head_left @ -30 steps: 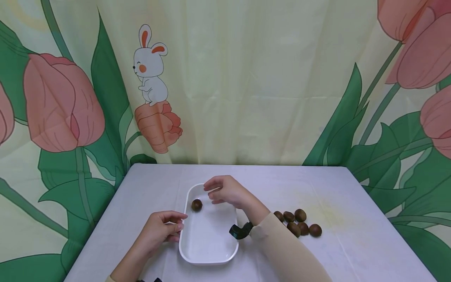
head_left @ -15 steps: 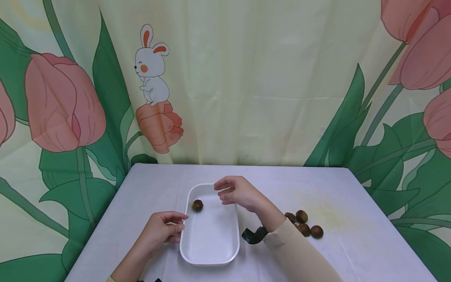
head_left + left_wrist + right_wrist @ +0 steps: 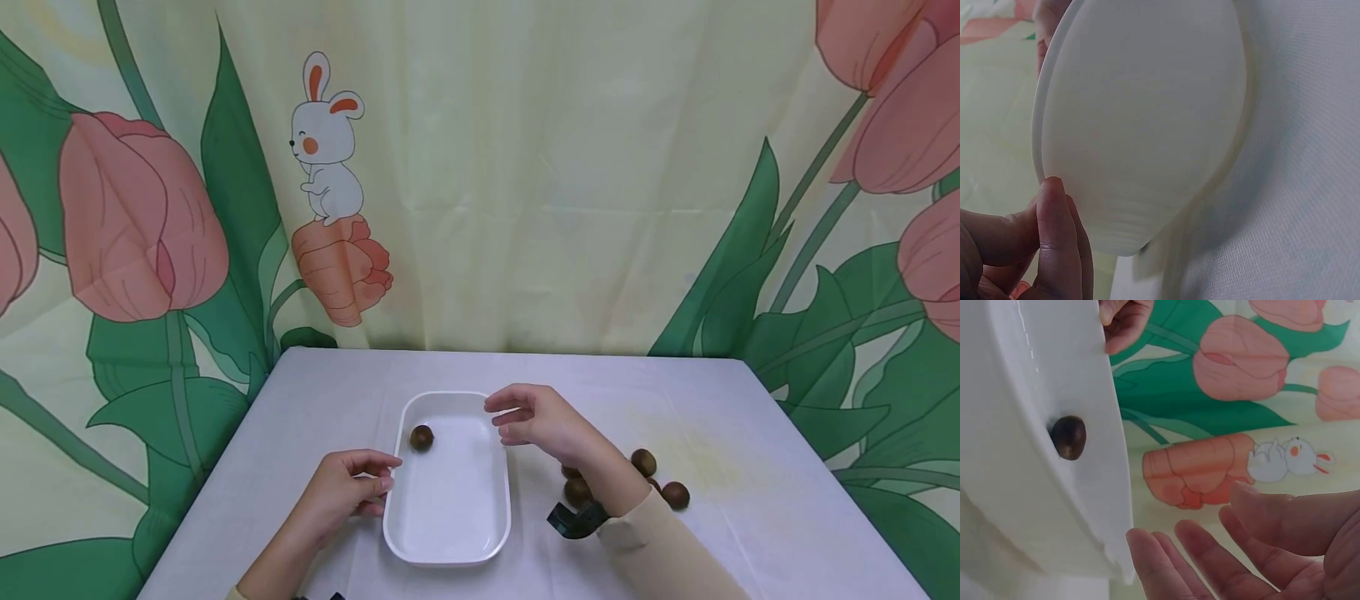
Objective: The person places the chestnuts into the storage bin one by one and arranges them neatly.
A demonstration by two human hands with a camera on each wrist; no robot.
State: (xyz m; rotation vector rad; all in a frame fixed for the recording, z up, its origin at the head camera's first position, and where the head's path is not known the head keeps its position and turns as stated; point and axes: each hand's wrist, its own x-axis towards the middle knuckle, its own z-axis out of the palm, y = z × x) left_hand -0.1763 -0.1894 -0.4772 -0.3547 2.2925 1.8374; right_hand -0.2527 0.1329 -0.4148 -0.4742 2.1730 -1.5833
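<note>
A white tray (image 3: pixel 447 500) with rounded corners lies on the table. One brown chestnut (image 3: pixel 422 438) sits inside it, near the far left. At the tray's left rim my left hand (image 3: pixel 348 487) pinches the edge between thumb and fingers. My right hand (image 3: pixel 543 423) hovers by the far right rim with fingers spread and nothing between them; the right wrist view shows its fingers (image 3: pixel 1154 565) apart from the chestnut. Several more chestnuts (image 3: pixel 676 496) lie right of the tray, partly hidden behind my right forearm.
A white cloth covers the table (image 3: pixel 750 550). Behind it hangs a curtain (image 3: pixel 525 183) printed with tulips, a rabbit and a carrot. Black wrist cameras are strapped on both wrists, the right one (image 3: pixel 577 520) near the loose chestnuts.
My right hand has drawn back rightward from above the tray to its far right rim, holding nothing. The chestnut in the tray stays put, and my left hand keeps its place.
</note>
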